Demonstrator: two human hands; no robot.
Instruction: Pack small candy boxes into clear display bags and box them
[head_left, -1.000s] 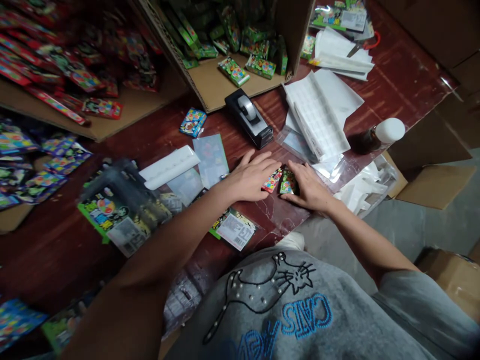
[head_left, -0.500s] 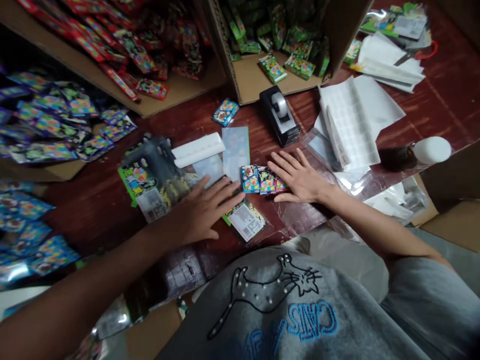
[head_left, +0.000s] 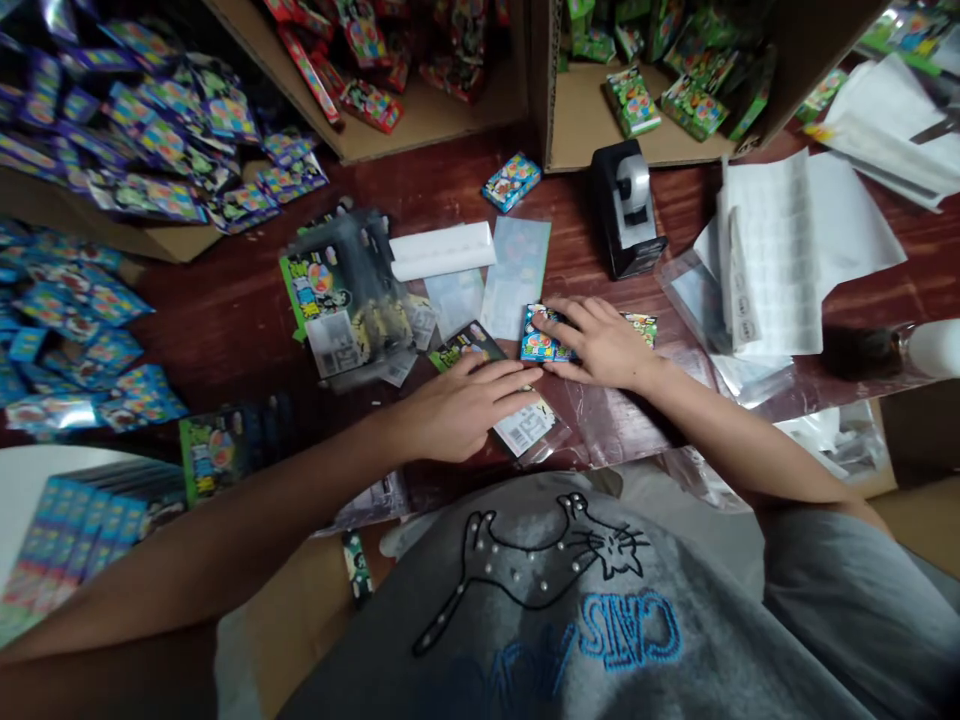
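My right hand (head_left: pixel 604 345) lies over a short row of small candy-style boxes, its fingers stretched across their tops. A blue box (head_left: pixel 537 338) shows at the row's left end and a green box (head_left: pixel 642 327) at its right end; the middle is covered. Close by, my left hand (head_left: pixel 469 408) rests palm down with fingers extended on a clear printed packet (head_left: pixel 527 428). The packet has a dark card and a white barcode label. Neither hand visibly grips anything.
Behind are a white roll (head_left: pixel 444 250), translucent sheets (head_left: pixel 520 265), a loose blue box (head_left: pixel 512 182) and a tape dispenser (head_left: pixel 628 210). Stacked packets (head_left: pixel 330 300) lie left, sticker sheets (head_left: pixel 772 260) right. Cartons of red boxes (head_left: pixel 371 105) and green boxes (head_left: pixel 632 100) stand at the back.
The view has shifted left. My left hand has moved right onto the packet. My right hand now covers the row's middle, and a green box shows at its right end.
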